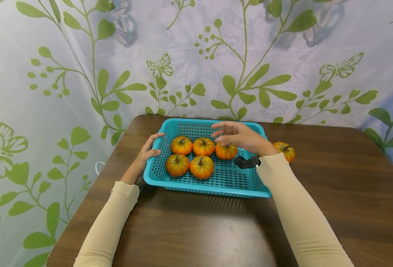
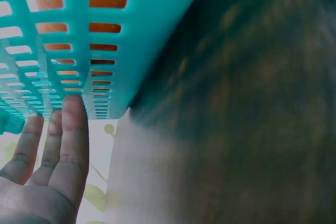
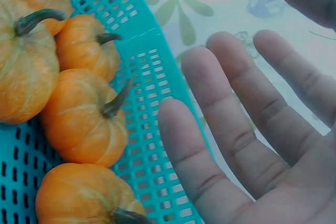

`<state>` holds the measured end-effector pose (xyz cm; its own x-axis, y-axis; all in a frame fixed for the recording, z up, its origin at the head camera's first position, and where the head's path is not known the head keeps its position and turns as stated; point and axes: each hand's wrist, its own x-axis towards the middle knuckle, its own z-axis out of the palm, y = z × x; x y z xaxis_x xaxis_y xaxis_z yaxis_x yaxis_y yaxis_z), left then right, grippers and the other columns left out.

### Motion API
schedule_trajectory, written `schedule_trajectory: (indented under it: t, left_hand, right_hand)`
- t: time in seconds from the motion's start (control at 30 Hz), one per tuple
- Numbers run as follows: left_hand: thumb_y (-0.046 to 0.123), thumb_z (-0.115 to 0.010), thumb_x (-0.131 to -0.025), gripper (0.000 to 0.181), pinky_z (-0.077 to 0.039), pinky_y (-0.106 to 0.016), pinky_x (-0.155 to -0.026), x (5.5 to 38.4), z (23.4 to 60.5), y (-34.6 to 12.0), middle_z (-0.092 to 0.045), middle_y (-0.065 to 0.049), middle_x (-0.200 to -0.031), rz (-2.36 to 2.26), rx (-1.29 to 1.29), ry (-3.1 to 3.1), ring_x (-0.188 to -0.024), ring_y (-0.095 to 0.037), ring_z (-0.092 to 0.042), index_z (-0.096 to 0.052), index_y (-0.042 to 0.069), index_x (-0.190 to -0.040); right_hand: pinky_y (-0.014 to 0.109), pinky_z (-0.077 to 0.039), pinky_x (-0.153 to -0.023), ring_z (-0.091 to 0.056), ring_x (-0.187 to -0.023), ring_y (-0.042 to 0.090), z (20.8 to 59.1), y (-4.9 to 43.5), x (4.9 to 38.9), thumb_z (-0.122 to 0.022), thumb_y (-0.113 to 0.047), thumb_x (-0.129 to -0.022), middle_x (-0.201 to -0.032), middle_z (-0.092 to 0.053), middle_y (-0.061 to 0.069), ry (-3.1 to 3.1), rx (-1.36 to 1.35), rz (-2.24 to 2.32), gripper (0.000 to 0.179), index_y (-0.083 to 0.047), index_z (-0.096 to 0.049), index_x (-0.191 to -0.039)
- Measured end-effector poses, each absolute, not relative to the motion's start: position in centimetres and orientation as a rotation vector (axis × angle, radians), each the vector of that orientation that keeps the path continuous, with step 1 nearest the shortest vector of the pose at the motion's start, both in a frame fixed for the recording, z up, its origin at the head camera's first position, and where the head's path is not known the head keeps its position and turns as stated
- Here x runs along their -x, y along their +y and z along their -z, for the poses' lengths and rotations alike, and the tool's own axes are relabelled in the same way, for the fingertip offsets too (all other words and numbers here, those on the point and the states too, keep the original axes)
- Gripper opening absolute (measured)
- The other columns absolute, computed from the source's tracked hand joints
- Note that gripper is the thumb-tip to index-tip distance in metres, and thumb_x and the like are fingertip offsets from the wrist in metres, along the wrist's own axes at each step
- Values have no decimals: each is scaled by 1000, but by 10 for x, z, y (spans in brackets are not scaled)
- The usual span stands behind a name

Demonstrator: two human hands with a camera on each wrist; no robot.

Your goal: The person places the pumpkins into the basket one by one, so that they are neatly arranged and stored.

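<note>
A turquoise plastic basket (image 1: 209, 190) holds several small orange pumpkins (image 1: 201, 167) in two rows toward its left side. My left hand (image 1: 144, 156) grips the basket's left rim, thumb over the edge. In the left wrist view, straight fingers (image 2: 73, 140) of that hand lie against the outside of the slotted wall. Above the basket's right half hovers my right hand (image 1: 239, 137), fingers loosely extended and nothing in its grasp. It partly covers the back-row pumpkin (image 1: 226, 152) beneath it. The right wrist view shows its spread fingers beside the pumpkins (image 3: 86, 116).
Another pumpkin (image 1: 284, 151) sits on the brown wooden table (image 1: 343, 178), just outside the basket's right end and partly behind my right forearm. A curtain (image 1: 189, 63) with green leaves and butterflies hangs along the table's back edge.
</note>
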<state>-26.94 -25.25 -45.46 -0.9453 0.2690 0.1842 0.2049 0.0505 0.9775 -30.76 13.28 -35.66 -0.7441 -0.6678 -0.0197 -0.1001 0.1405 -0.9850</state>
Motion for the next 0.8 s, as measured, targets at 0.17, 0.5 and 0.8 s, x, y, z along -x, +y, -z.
schedule_trajectory:
  t: [0.17, 0.5, 0.8]
  left_hand:
    - [12, -48, -94, 70, -52, -36, -99, 269, 454, -252, -30, -30, -168, -2074, -528, 2251, -140, -51, -43, -32, -2, -161]
    - [13, -48, -93, 72, -53, -31, -96, 267, 453, -251, -31, -26, -168, -2063, -495, 2254, -137, -48, -45, -34, 2, -162]
    - [12, -47, -94, 70, -52, -31, -96, 267, 452, -251, -32, -29, -167, -2069, -509, 2263, -136, -46, -45, -33, -1, -161]
  right_hand:
    - [51, -53, -106, -67, -122, 23, 350, 139, 305, -61, -4, -105, -145, -58, 25, 2004, 725, 1708, 54, 1, -49, -158]
    - [35, -55, -101, -67, -121, 23, 331, 153, 299, -63, -4, -105, -136, -66, 10, 2075, 758, 1709, 50, -1, -53, -155]
    - [34, -53, -106, -66, -125, 22, 323, 168, 290, -66, -9, -106, -140, -66, 11, 2174, 767, 1645, 52, -4, -54, -155]
